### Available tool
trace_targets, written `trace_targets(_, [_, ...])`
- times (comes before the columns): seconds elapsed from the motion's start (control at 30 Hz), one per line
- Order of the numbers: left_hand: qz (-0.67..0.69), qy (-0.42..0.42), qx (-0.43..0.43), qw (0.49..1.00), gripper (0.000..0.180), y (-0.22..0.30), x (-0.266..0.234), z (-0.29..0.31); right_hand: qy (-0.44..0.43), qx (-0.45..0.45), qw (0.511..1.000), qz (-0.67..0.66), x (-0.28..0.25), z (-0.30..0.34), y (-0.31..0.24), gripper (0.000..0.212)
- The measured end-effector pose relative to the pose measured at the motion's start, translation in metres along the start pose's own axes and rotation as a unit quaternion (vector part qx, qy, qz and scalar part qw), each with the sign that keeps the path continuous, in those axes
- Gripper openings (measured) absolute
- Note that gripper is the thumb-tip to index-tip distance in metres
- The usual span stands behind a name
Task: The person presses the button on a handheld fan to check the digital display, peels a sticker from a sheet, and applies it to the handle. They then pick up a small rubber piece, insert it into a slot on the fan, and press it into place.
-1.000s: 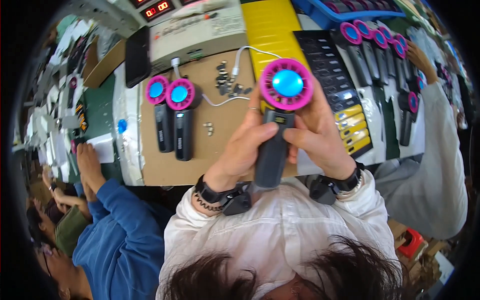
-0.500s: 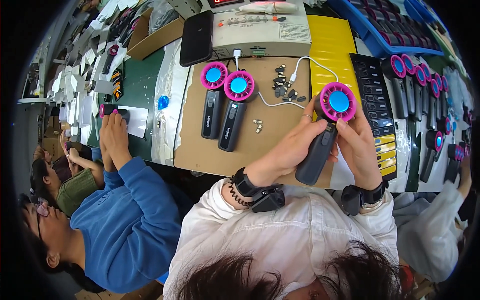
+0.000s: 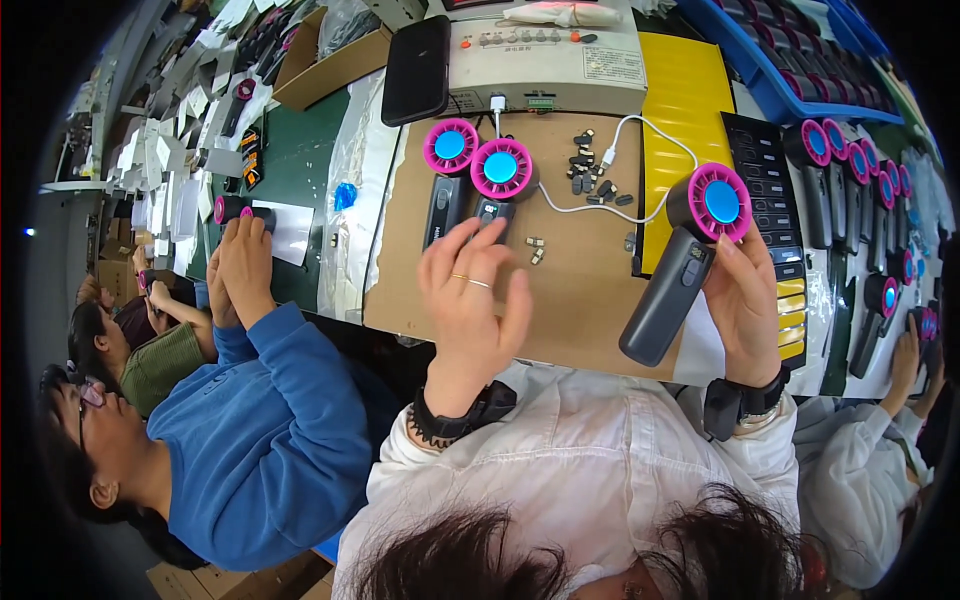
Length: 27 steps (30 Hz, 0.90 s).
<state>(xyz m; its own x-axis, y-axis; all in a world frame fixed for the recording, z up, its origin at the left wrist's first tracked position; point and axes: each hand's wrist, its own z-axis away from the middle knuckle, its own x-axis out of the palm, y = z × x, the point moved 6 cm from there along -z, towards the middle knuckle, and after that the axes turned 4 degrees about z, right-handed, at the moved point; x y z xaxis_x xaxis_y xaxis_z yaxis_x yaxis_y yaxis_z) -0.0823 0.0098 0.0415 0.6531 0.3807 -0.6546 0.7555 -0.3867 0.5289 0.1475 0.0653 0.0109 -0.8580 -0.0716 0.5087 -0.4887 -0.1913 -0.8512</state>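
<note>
My right hand grips a handheld fan with a dark grey handle and a pink head with a blue centre, tilted up to the right above the brown mat. My left hand hovers open over the mat with fingers spread, just below two more fans of the same kind that lie side by side. A white cable runs from the test box across the mat. Small dark parts lie scattered near the cable's end.
A person in a blue sweater works at my left, hands on a fan. A black tray, a yellow sheet and rows of fans lie to my right, where another person's hand reaches in. A cardboard box stands at the back left.
My left hand has let go of the fan and moved left over the mat, fingers spread. My right hand now holds the fan alone, further right.
</note>
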Motion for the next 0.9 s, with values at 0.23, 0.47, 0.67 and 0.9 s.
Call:
trace_targets(0.23, [-0.134, -0.010, -0.066, 0.989, 0.015, -0.014, -0.003, 0.014, -0.010, 0.006, 1.000, -0.013, 0.000, 0.000, 0.000, 0.045])
trace_targets(0.47, [-0.180, -0.049, -0.035, 0.982, 0.017, -0.009, 0.001, 0.010, -0.013, 0.016, 1.000, -0.001, 0.002, 0.005, 0.002, 0.048])
trace_targets(0.67, [0.060, 0.026, -0.030, 0.997, 0.017, 0.003, 0.008, 0.005, -0.032, 0.063, 0.997, 0.031, 0.003, 0.006, 0.018, 0.055])
trace_targets(0.9, [0.520, -0.350, -0.318, 0.711, 0.024, 0.024, 0.087, 0.006, -0.071, 0.029, 0.996, 0.044, 0.014, 0.011, 0.006, 0.060])
